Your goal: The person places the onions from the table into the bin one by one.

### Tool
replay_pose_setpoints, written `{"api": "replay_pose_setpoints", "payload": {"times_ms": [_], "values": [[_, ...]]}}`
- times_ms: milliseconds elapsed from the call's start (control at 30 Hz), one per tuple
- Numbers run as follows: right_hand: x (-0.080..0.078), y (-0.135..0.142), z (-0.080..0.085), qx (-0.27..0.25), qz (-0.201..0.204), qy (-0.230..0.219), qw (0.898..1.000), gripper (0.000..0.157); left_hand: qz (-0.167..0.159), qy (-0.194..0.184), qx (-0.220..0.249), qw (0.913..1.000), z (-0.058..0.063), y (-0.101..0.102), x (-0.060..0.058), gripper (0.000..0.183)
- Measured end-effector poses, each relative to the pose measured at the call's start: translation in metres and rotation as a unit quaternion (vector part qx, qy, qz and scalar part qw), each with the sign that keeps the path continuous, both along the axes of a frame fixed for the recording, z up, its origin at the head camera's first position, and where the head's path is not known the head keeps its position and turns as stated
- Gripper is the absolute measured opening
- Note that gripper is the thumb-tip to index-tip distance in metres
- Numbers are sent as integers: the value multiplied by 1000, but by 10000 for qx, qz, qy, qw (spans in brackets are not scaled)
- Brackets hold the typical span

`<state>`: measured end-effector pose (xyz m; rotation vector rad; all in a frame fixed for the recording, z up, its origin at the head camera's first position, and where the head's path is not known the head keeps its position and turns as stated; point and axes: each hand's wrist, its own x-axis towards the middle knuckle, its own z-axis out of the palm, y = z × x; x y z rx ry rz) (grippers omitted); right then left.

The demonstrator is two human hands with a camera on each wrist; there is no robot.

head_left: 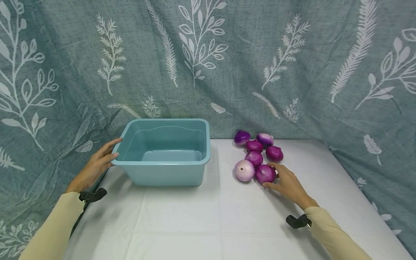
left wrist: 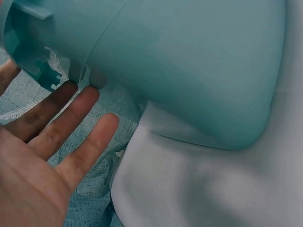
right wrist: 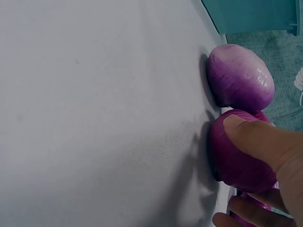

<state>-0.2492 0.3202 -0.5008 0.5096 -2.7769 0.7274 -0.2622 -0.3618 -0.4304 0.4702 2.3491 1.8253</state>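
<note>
onion (head_left: 265, 173), deep purple, sits on the right of the table (head_left: 182, 224) with the grip of the right hand (head_left: 289, 182) clamped on it, thumb on the near side and fingers on the far; gentle, even pressure and a straight lift would best spare the pale onion (head_left: 244, 170) just left of it a nudge. the left wrist view shows what the head view hides: several fingers of the left hand (head_left: 94, 168), straight and parted beside the outer wall of the tub (head_left: 165, 174).
</note>
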Motion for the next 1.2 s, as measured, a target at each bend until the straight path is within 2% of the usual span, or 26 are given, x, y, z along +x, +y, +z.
{"api": "replay_pose_setpoints", "payload": {"times_ms": [533, 867, 1200], "values": [[7, 13, 4, -340, -218, 53, 9992, 74, 32, 13, 95, 9999, 0, 1, 1, 57], [8, 14, 21, -419, -292, 152, 9986, 77, -17, 67, 178, 9998, 0, 0, 1, 57], [5, -7, 43, -573, -26, 336, 9978, 76, -65, 97, 253, 9996, -2, -2, -1, 57]]}}
